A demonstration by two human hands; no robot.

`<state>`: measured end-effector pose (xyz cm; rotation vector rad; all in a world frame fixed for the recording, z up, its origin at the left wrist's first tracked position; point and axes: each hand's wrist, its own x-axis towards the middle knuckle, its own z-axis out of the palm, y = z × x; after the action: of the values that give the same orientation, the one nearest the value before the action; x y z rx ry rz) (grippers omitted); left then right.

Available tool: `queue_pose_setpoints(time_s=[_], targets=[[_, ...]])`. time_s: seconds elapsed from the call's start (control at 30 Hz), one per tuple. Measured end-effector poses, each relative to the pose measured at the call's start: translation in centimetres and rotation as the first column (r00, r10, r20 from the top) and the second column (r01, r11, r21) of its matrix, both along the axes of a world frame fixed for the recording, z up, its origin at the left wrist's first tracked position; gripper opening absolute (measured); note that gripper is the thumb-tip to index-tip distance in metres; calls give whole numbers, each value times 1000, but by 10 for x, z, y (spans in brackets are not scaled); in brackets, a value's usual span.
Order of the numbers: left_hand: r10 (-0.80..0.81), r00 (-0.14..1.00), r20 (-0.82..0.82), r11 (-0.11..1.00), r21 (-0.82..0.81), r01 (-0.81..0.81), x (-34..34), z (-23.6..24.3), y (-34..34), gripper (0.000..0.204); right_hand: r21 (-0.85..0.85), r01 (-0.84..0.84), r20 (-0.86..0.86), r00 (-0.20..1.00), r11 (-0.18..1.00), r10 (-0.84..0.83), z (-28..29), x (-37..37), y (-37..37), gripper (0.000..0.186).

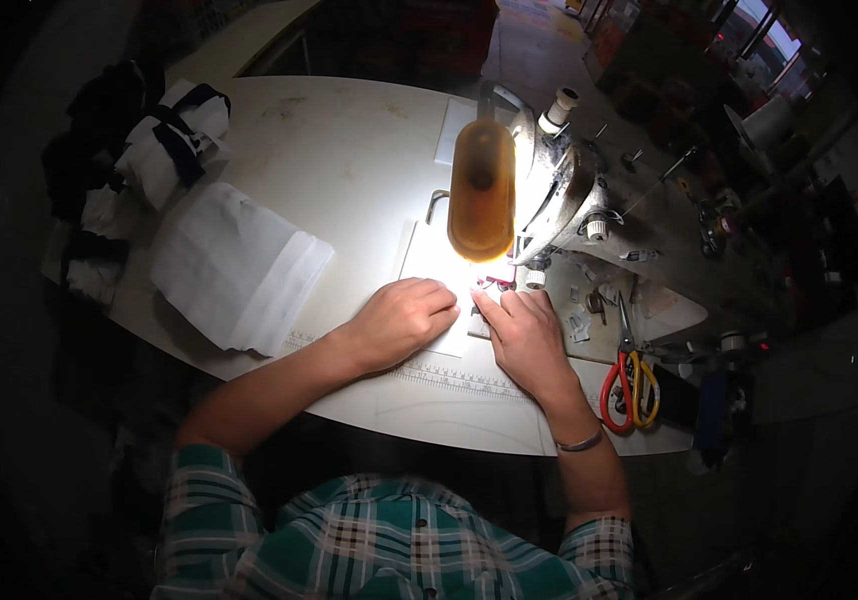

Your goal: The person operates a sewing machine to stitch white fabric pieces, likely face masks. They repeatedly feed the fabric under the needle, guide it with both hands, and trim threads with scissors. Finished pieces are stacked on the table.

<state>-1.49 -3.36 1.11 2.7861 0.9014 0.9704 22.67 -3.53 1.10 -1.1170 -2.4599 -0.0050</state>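
My left hand (404, 322) has its fingers curled and pressed on a brightly lit white fabric piece (449, 342) beneath the sewing machine (574, 190). Just right of it, my right hand (521, 342) lies with the index finger stretched toward the needle area and the other fingers partly bent. A small pink item (494, 272) shows by the needle, partly hidden in glare. An amber oval lamp head or shade (481, 190) hangs over this spot and hides part of the machine.
Folded white fabric (234, 265) lies left on the white table (314, 140), beside dark-and-white cloth bundles (154, 150). Red-and-yellow handled scissors (629, 390) lie right of my right hand. A printed ruler scale runs along the table's front. A white thread cone (754, 130) stands at back right.
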Motion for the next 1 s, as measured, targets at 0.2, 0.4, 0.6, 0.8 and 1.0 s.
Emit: queue_pose_setpoints(time_s=[0.2, 0.4, 0.6, 0.8, 1.0], targets=[[-34, 999, -26, 999, 16, 34, 0, 1, -4, 12, -21, -2, 3, 1000, 1000, 3, 1, 1, -1, 39], [-44, 999, -12, 997, 57, 45, 0, 1, -5, 8, -28, -4, 9, 1000, 1000, 4, 5, 0, -3, 39], [-21, 999, -25, 998, 64, 22, 0, -1, -5, 9, -23, -18, 1, 1000, 1000, 18, 2, 2, -3, 38], [5, 1000, -19, 998, 62, -4, 1, 0, -3, 14, 13, -58, -26, 998, 998, 59, 8, 2, -6, 38], [33, 999, -26, 997, 72, -31, 2, -1, 0, 18, 67, -80, 5, 997, 995, 80, 7, 1, -6, 31]])
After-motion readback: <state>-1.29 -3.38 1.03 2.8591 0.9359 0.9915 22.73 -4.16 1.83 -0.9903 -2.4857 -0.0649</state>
